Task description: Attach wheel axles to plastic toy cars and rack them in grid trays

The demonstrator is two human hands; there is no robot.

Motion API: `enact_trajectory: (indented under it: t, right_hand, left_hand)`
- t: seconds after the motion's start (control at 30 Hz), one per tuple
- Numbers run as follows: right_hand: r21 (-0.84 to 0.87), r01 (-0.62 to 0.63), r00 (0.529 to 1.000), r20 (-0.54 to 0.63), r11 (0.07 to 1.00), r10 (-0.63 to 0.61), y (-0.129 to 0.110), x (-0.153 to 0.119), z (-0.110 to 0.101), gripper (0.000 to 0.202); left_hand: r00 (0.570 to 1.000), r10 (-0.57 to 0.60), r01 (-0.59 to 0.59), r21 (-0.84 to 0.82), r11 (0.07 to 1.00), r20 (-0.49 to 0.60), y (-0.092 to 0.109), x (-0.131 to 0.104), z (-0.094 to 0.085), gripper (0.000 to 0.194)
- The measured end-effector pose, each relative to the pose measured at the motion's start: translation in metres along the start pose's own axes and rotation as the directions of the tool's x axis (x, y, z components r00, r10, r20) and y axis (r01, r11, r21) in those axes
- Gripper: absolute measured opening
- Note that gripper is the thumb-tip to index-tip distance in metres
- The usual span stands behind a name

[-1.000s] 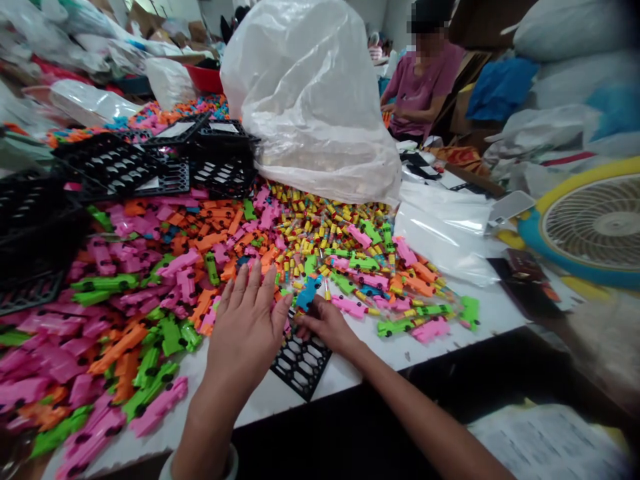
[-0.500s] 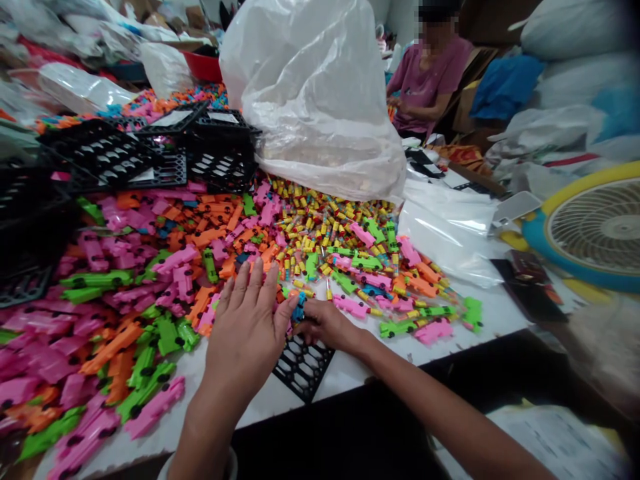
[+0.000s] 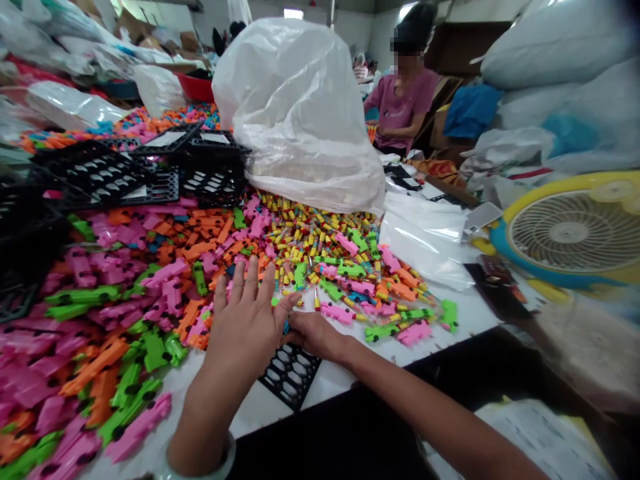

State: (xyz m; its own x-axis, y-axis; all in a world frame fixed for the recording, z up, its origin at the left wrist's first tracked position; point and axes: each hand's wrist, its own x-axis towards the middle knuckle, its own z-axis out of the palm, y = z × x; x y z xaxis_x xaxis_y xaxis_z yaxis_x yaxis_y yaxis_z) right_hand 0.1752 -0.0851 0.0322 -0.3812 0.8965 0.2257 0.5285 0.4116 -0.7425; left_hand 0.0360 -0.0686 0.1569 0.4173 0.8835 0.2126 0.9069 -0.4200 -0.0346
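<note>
My left hand (image 3: pixel 247 327) is raised over the near part of the table, its fingers stretched out and the thumb apart. Beside it, my right hand (image 3: pixel 317 335) has its fingers curled around a blue toy car (image 3: pixel 286 327), mostly hidden behind the hands. Beneath both hands lies a black perforated plastic tray (image 3: pixel 295 373), partly covered by them. Pink, orange and green toy cars (image 3: pixel 170 273) are heaped to the left. Small yellow-capped clear tubes (image 3: pixel 300 230) are piled ahead, and toy cars joined with tubes (image 3: pixel 350 270) lie to the right.
A large white plastic bag (image 3: pixel 300 113) stands behind the tubes. Black trays (image 3: pixel 100 173) are stacked at the back left. Clear plastic bags (image 3: pixel 425 237) and a yellow-blue fan (image 3: pixel 570 230) are on the right. A person in a pink shirt (image 3: pixel 405 103) sits farther back.
The view has tilted up and turned slightly right. My left fingers are spread wider, and less of the blue toy car shows by my right hand.
</note>
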Motion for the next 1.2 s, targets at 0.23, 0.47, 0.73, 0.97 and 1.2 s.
enact_trajectory:
  t: [0.23,0.47,0.73,0.97,1.2]
  right_hand:
    - [-0.145,-0.149,0.962,-0.252,0.978,0.109,0.008,-0.018,-0.053,0.014]
    - [-0.578,-0.693,0.716,-0.482,0.431,0.505,0.027,-0.030,-0.130,0.029]
    - [-0.427,-0.588,0.793,-0.474,0.687,0.384,0.014,-0.024,-0.129,0.020]
    - [0.354,-0.299,0.920,-0.141,0.886,0.366,-0.007,-0.022,-0.046,0.011]
    - [0.628,-0.197,0.960,-0.032,0.753,0.278,0.000,-0.004,0.005,0.012]
  left_hand:
    - [0.998,0.061,-0.060,0.047,0.997,-0.022,0.005,0.009,0.008,0.059]
    - [0.999,0.041,-0.040,0.022,0.999,-0.015,0.004,0.008,0.007,0.058]
    - [1.000,-0.012,0.013,0.027,1.000,-0.029,-0.005,0.005,0.009,0.066]
    - [1.000,0.004,-0.003,0.009,1.000,-0.022,-0.005,-0.003,0.007,0.068]
    - [1.000,-0.008,0.008,0.003,1.000,-0.020,-0.004,-0.003,0.005,0.064]
